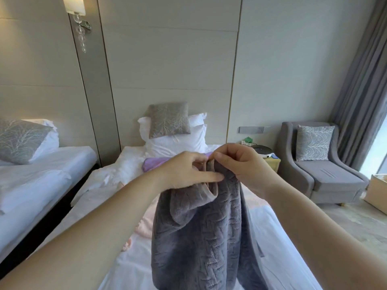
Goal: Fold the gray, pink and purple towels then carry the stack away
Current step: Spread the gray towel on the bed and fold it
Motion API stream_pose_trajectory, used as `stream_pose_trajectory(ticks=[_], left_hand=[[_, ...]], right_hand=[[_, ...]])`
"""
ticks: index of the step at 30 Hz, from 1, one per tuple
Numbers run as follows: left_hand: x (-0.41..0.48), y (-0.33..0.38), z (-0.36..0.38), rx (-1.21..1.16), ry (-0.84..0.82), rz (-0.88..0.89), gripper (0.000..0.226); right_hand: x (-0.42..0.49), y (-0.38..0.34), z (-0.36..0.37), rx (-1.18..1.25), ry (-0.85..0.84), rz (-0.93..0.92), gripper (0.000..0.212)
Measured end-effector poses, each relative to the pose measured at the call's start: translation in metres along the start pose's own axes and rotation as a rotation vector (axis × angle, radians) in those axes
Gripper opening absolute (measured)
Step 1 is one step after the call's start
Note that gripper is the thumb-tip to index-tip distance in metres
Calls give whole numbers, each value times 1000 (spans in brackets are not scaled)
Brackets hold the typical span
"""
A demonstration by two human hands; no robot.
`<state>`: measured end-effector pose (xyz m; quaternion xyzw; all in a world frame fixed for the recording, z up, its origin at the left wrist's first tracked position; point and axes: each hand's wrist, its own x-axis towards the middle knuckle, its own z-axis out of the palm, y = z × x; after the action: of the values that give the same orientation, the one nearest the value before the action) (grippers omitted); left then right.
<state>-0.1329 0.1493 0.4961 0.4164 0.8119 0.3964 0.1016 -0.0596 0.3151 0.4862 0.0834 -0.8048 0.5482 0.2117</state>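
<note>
- The fingers (209, 176) of the left hand (186, 170) are curled and pinch the top edge of the gray towel (201, 237) at frame centre.
- The right hand (240, 164) pinches the same edge just beside the left hand; the fingertips of both hands nearly meet.
- The gray towel hangs bunched from both hands to the bottom edge of the frame, above the bed (134, 258).
- The purple towel (151, 164) lies on the bed behind the hands, near the pillows (167, 143).
- The pink towel (144, 227) lies on the bed, left of the hanging towel, partly hidden.
- An armchair (326, 176) stands at right; a wall lamp (77, 9) is at upper left.
</note>
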Motion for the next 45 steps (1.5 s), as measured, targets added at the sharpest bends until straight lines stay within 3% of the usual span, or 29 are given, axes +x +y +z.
stream_pose_trajectory(ticks=[2, 5, 7, 13, 17, 21, 23, 27, 29, 32, 36, 43, 45], left_hand=[[3, 1, 4, -13, 23, 40, 16], [3, 4, 1, -38, 113, 92, 20], [4, 6, -1, -37, 168, 121, 4], [5, 10, -21, -86, 357, 138, 22], [6, 10, -35, -148, 476, 113, 25], [7, 3, -45, -174, 553, 70, 26], [7, -3, -53, -150, 580, 33, 26], [6, -23, -69, -106, 702, -111, 21], [6, -33, -73, -117, 751, -158, 19], [9, -49, -74, -164, 836, -211, 17], [10, -67, -79, -190, 907, -291, 24], [29, -119, -68, -91, 821, -452, 25], [35, -138, -62, -51, 773, -492, 26]], right_hand=[[-3, 2, -2, 39, 2, -4, 14], [-13, 12, -3, 125, 5, -33, 11], [-21, 21, 1, 76, 9, -36, 14], [-38, 52, 13, -122, -26, 121, 4], [-46, 74, 22, -264, -214, 244, 35], [-47, 93, 28, -376, -366, 307, 40], [-42, 99, 24, -411, -285, 273, 33], [-26, 101, -1, -425, 186, 97, 15], [-20, 98, -15, -430, 286, 31, 14], [-18, 104, -25, -562, 161, -29, 16], [-28, 121, -33, -645, -37, 83, 9], [-26, 144, -28, -538, -5, 326, 14], [-21, 153, -27, -611, -55, 415, 19]])
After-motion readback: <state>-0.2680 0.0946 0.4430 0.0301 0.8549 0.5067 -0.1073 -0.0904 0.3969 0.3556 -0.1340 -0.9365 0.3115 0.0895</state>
